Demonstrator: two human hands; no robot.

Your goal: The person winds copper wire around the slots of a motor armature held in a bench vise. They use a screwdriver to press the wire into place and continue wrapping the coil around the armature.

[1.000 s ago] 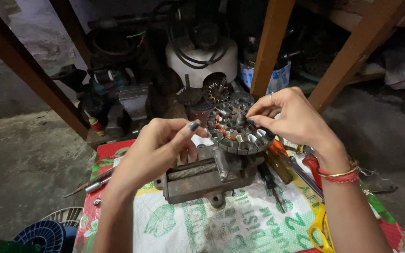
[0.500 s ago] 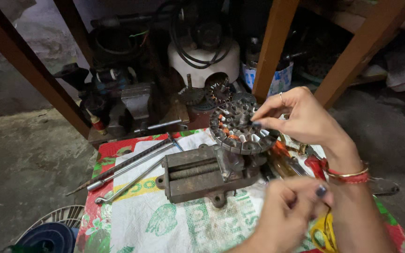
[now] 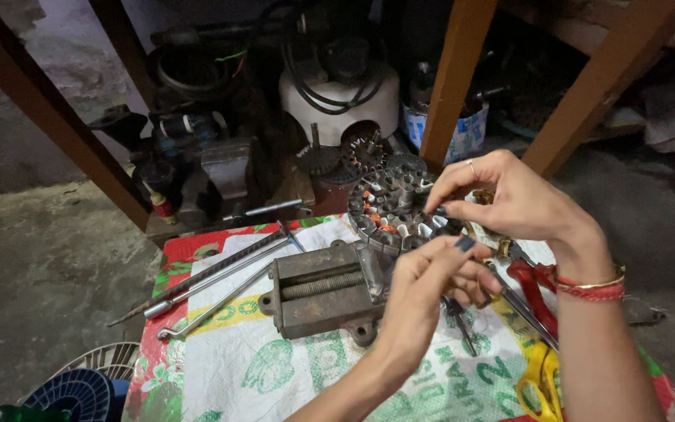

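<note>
Two hands [image 3: 431, 289], one round stator [image 3: 396, 211], one bench vise [image 3: 322, 289], three long metal rods [image 3: 220, 277], one white woven sack [image 3: 291, 375]

I sit over a rough grey concrete floor [image 3: 48, 258]. Slanting brown wooden legs [image 3: 64, 133] of a bench rise on the far left and far right. Dim clutter fills the shadow beneath it; a pale wall [image 3: 9, 31] shows far left.

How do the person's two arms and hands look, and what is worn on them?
Both forearms are bare, with no sleeves or gloves in view. The left hand has dark polish on the one nail that shows. The right hand wears a thin ring on one finger, and its wrist carries a gold-coloured bangle beside a band of red thread. One of its nails also looks dark.
</note>
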